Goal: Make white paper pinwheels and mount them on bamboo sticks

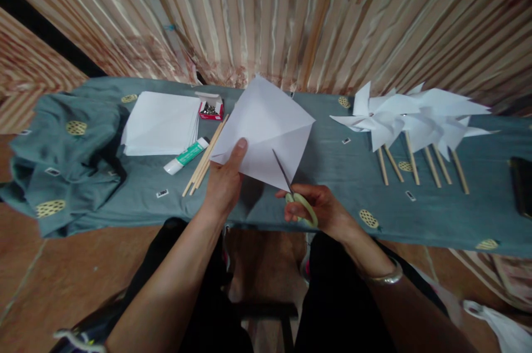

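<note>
A square sheet of white paper (266, 114) with diagonal creases is held over the cloth by my left hand (226, 181), thumb on top and the fingers hidden underneath. My right hand (318, 208) grips the pale green handles of a pair of scissors (307, 210). One dark blade lies over the paper's near corner, pointing along a crease toward the middle; the other blade is hidden. How far the cut reaches is hard to see.
Left of the paper lie several wooden sticks (204, 160), a green-and-white tube (187, 155), a small red box (210, 107) of metal pins and a stack of white paper (162, 122). Several paper pinwheels (409, 114) on sticks lie right. Bunched cloth (78, 159) covers the left end.
</note>
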Action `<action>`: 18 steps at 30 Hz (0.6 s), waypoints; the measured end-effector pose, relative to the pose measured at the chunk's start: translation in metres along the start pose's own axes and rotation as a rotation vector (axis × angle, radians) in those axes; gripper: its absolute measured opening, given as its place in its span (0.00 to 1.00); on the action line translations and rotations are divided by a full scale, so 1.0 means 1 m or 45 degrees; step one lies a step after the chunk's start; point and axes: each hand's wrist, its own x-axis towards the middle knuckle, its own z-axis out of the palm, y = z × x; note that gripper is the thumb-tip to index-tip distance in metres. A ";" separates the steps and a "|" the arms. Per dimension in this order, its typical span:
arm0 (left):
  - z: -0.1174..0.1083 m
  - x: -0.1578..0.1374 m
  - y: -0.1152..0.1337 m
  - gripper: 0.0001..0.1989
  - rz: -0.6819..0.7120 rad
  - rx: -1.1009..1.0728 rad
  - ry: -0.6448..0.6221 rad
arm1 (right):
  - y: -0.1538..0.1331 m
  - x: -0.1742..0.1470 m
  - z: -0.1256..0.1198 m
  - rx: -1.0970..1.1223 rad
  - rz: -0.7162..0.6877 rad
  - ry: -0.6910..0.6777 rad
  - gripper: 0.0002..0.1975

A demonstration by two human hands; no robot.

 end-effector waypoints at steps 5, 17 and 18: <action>0.002 -0.001 0.000 0.25 -0.027 -0.037 0.010 | -0.005 0.000 0.004 -0.037 0.010 0.030 0.28; 0.003 -0.003 0.001 0.25 -0.019 -0.014 -0.008 | 0.001 0.002 0.001 -0.103 -0.077 0.001 0.25; 0.003 -0.003 0.001 0.25 -0.017 -0.010 -0.011 | 0.002 0.002 0.001 -0.107 -0.096 -0.004 0.25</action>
